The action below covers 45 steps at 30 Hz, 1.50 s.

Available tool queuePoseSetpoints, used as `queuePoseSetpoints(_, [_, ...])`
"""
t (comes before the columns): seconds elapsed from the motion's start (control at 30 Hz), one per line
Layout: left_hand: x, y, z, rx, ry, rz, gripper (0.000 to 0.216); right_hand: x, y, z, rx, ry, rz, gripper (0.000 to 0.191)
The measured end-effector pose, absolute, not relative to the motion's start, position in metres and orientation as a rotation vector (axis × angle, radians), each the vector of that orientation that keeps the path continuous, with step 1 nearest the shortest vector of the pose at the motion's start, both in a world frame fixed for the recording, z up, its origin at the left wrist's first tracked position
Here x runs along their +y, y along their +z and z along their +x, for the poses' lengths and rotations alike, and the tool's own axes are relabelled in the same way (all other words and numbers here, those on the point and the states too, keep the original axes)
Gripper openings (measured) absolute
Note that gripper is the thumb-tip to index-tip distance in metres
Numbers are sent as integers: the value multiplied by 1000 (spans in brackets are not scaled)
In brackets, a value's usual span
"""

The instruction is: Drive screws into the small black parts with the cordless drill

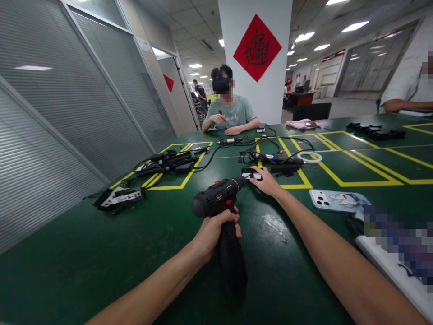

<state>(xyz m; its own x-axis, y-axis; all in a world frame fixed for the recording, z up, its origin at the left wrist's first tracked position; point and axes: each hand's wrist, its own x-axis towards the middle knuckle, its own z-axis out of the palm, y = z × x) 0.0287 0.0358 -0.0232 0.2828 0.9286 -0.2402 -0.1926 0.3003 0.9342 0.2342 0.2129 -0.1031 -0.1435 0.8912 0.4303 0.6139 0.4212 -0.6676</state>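
My left hand (216, 232) is wrapped round the handle of a black cordless drill (216, 197) with red buttons. The drill's chuck points away to the right, and its tip is close to a small black-and-white part (248, 171). My right hand (267, 181) grips that part at its right end, low over the green table (162, 253). Whether the drill's bit touches the part cannot be made out. Just beyond my right hand lie black cables and a dark bar-shaped piece (286, 169).
Bundled black cables (165, 162) and a black-and-white bracket-like piece (126, 196) lie at left. A white ring (309, 157) sits at right, beyond a phone (338, 199). Black parts (375, 132) lie farther back. A person in a headset (232, 110) sits opposite.
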Motion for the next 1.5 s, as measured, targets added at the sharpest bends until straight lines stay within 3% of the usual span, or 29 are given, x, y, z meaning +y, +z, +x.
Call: queuePoseSetpoints(1.5, [34,-24,26,909,966,968,23,212,-101,232,-1788,473,-1307,42])
